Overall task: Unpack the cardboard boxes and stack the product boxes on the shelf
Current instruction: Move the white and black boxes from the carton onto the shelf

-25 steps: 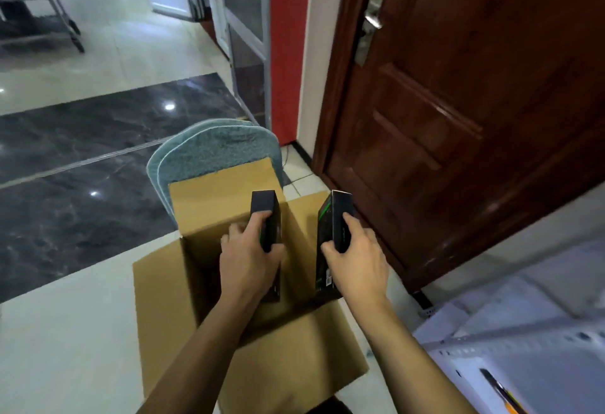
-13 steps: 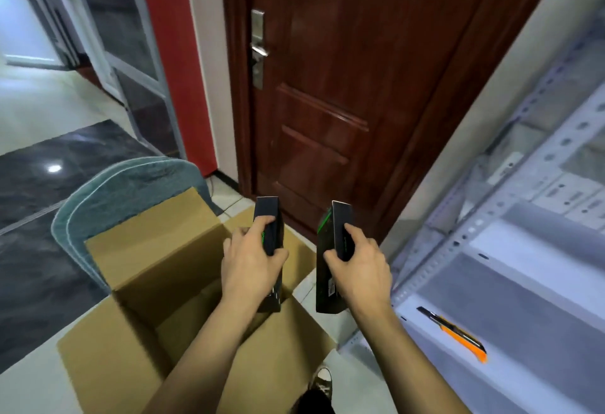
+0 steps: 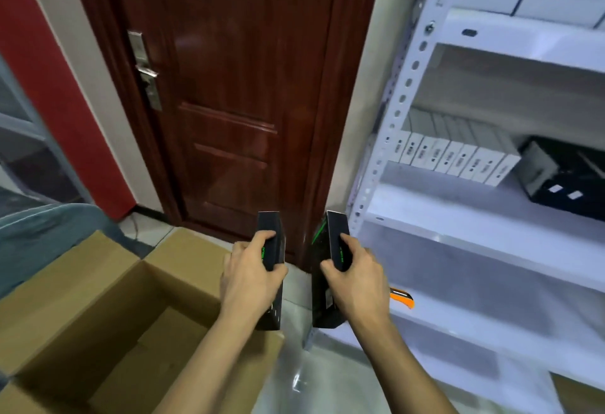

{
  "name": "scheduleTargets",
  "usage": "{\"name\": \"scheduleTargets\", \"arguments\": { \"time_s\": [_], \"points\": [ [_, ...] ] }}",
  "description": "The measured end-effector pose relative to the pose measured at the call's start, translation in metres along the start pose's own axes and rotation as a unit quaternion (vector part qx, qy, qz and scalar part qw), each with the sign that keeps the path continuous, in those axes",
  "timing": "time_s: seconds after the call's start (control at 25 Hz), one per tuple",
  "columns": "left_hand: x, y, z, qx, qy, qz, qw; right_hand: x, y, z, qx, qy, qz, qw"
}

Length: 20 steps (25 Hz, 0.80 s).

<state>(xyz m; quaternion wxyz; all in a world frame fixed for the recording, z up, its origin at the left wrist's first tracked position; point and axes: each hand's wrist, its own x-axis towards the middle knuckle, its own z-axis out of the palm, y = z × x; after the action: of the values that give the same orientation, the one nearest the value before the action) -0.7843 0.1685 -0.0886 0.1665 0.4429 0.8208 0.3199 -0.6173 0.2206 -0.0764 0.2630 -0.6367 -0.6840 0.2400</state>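
fingers (image 3: 262,237) of my left hand (image 3: 252,279) are curled round one black product box (image 3: 271,250), thumb on the near edge, and my right hand (image 3: 355,277) grips a second black product box (image 3: 335,243) the same way, so two boxes in hand, one each. both stand upright, long axis vertical, narrow face toward me, held side by side but apart, over the floor between the cardboard box (image 3: 108,315) and the shelf (image 3: 458,217). key relation: the shelf lies to the right of both hands, so the right hand and its box are nearer, just beside the perforated upright post (image 3: 397,109); the left box has to travel further across. the cardboard box is low left, flaps open, and what i can see of its inside looks bare, rest hidden. counts on the shelf: one row of about nine white boxes (image 3: 458,158) standing on edge on the middle level, one larger black box (image 3: 563,181) to their right, more white boxes on the top level, too blurred to count. one orange utility knife (image 3: 402,295) lies on a lower level, partly behind my right hand. behind it all, one dark wooden door (image 3: 235,86).
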Motion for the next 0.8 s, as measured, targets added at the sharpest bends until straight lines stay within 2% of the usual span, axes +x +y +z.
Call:
{"name": "scheduleTargets", "arguments": {
  "time_s": [0.56, 0.8],
  "points": [
    [-0.093, 0.147, 0.103, 0.003, -0.080, 0.125, 0.989, -0.025, 0.139, -0.148, 0.014, 0.094, 0.099, 0.990],
    [-0.147, 0.218, 0.156, -0.038, -0.110, 0.175, 0.978, -0.040, 0.212, -0.224, 0.022, 0.134, 0.128, 0.983]
  ]
}}
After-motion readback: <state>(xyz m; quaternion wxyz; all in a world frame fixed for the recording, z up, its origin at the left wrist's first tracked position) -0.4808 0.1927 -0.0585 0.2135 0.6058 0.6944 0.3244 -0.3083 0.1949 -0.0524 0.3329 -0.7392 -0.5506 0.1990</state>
